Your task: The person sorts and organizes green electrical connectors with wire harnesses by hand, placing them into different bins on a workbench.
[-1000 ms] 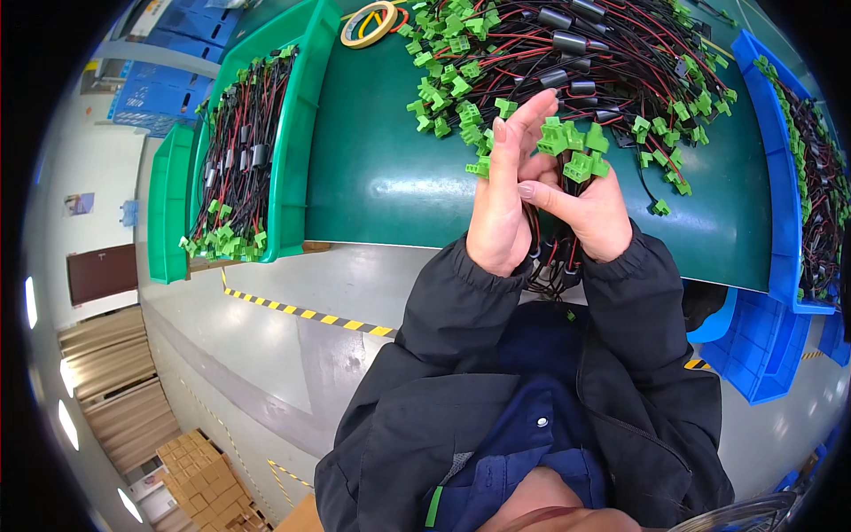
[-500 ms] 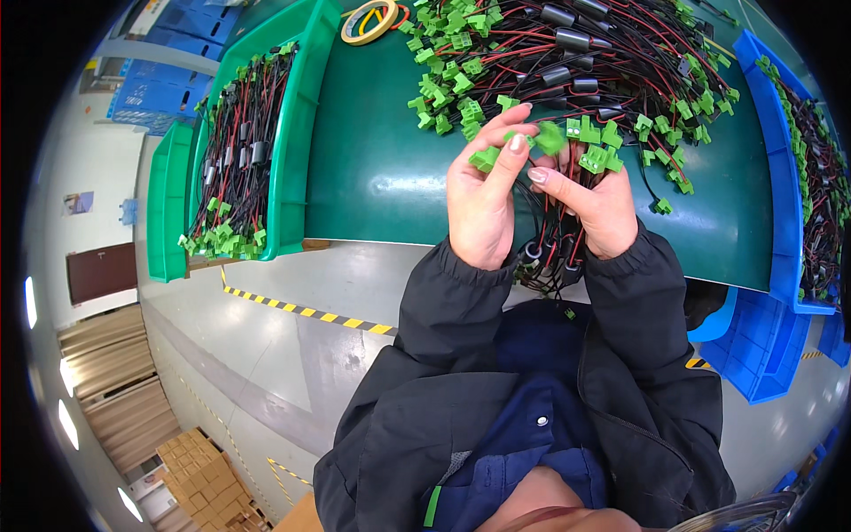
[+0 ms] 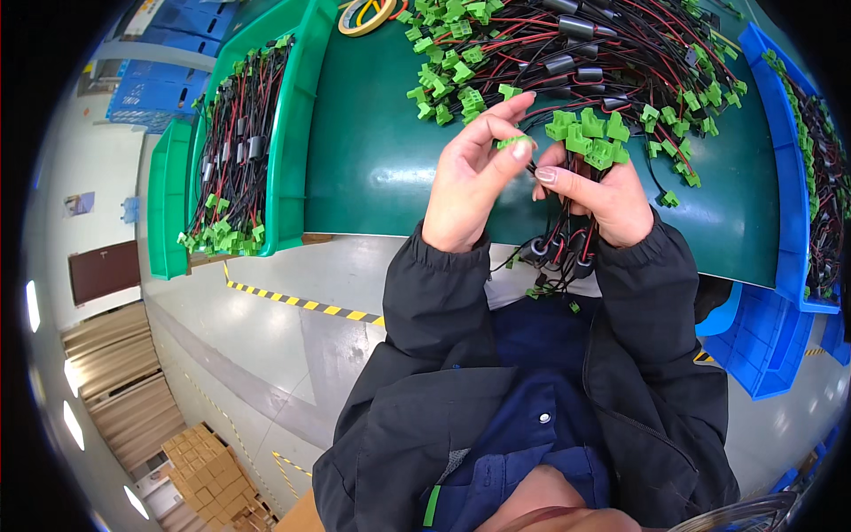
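Observation:
My right hand is closed round a bundle of cable harnesses, black and red wires with green terminal plugs bunched above the fingers. Their lower ends, with dark rings and more green plugs, dangle past the table's front edge. My left hand pinches a single green terminal plug between thumb and forefinger, a little left of the bundle. The right thumb tip is close to the wire below that plug. Beyond both hands lies a large heap of similar harnesses with black cylinders on their wires.
On the left, a green bin holds more harnesses, and a smaller green bin stands beside it. A blue bin with harnesses is at the right. A tape roll lies on the green table at the back.
My left hand has moved slightly left and down, away from the bundle, with a plug pinched in it. The plugs in my right hand now sit closer together.

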A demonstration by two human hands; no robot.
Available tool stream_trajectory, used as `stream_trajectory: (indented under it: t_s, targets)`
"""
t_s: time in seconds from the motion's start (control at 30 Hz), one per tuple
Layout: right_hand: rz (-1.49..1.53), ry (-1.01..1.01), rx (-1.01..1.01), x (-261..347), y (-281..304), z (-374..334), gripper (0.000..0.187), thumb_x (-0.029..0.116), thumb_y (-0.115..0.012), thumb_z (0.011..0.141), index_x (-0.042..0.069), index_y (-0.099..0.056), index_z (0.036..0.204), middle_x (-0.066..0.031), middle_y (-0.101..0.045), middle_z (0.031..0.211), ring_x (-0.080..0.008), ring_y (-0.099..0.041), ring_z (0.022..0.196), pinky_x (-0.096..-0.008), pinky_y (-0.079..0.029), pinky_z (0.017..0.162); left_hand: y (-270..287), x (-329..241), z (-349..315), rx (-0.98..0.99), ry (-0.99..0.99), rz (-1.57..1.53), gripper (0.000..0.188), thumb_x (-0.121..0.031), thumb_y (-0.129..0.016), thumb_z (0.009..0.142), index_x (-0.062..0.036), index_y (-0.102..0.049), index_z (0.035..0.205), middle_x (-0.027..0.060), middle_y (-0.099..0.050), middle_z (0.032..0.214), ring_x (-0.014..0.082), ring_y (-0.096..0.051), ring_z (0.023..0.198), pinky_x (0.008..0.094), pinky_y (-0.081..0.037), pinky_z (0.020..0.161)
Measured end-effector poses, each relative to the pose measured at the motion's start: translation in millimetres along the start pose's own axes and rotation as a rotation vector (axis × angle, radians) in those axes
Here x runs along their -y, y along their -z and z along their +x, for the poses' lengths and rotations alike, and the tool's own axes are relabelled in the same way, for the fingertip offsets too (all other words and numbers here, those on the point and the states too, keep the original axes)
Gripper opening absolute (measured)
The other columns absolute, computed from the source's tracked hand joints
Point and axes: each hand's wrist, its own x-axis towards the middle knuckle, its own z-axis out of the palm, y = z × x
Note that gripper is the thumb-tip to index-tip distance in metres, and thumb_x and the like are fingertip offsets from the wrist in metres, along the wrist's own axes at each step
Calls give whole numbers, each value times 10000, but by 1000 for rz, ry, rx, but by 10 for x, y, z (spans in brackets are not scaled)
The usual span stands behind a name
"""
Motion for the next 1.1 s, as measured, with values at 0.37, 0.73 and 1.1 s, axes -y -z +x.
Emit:
stream_trajectory:
  t_s: [0.37, 0.73, 1.1]
  targets:
    - [294, -116, 192, -81, 95, 2, 245, 213, -519, 812, -16, -556, 892, -33, -556, 666, -34, -406, 482, -159, -244, 412, -217, 60, 9, -110, 194, -459, 427, -305, -540, 821, 46, -495, 1060, 77, -472, 1043, 91, -486, 786, 223, -409, 670]
    - [306, -118, 189, -46, 7, -112, 185, 167, -586, 770, 31, -502, 863, -48, -550, 711, -106, -532, 619, -200, -424, 539, -337, -30, -38, -94, -5, -160, 519, -529, -572, 715, -41, -477, 864, 147, -372, 1217, 196, -420, 1042, 165, -446, 628]
    - [172, 165, -99, -76, -147, -249, 184, -3, -634, 702, 41, -472, 774, -23, -499, 717, -120, -538, 654, -243, -451, 604, -377, -16, -120, -173, -25, -218, 335, -245, -474, 843, 22, -488, 1046, 148, -441, 1181, 212, -441, 1035, 324, -358, 866]
